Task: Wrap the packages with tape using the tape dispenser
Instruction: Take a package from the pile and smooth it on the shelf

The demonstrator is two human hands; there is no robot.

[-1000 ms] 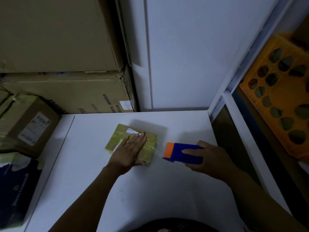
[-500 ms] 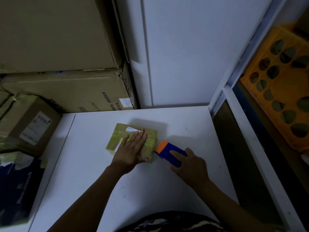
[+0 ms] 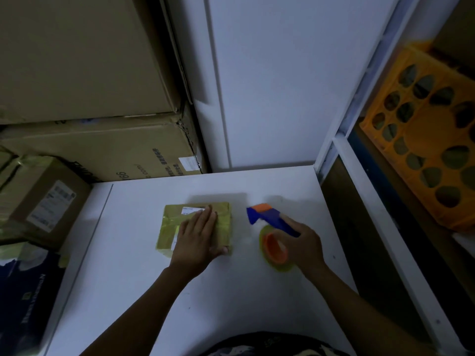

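**Package pinned flat, dispenser held off to its right**

- Package [image 3: 169, 224]: small, flat, rectangular, lying near the middle of the white counter [image 3: 144, 291]. It is covered in glossy yellowish tape with bands crossing the top. A white shipping label [image 3: 192, 209] sits at the far edge; its print is too small to read.
- Left grip [image 3: 198, 235]: released, palm down, fingers straight and together, pressing on the package top. It hides much of the package's centre and near edge.
- Tape dispenser [image 3: 267, 217]: blue body, orange cap at the nose, orange hub carrying a yellowish clear tape roll [image 3: 264, 236]. It sits just right of the package, apart from it, nose pointing towards it.
- Right grip [image 3: 303, 245]: grasping the dispenser from the rear, fingers curled over the handle, which is mostly hidden. Cannot tell whether the roll touches the counter.
- No tape strand can be made out between the nose and the package in this dim light.
- Surroundings: big cardboard boxes [image 3: 102, 147] stacked far left, a smaller taped carton [image 3: 43, 196] in front of them, a dark blue box [image 3: 25, 291] cut off by the left edge, and an orange crate [image 3: 424, 140] on the right.
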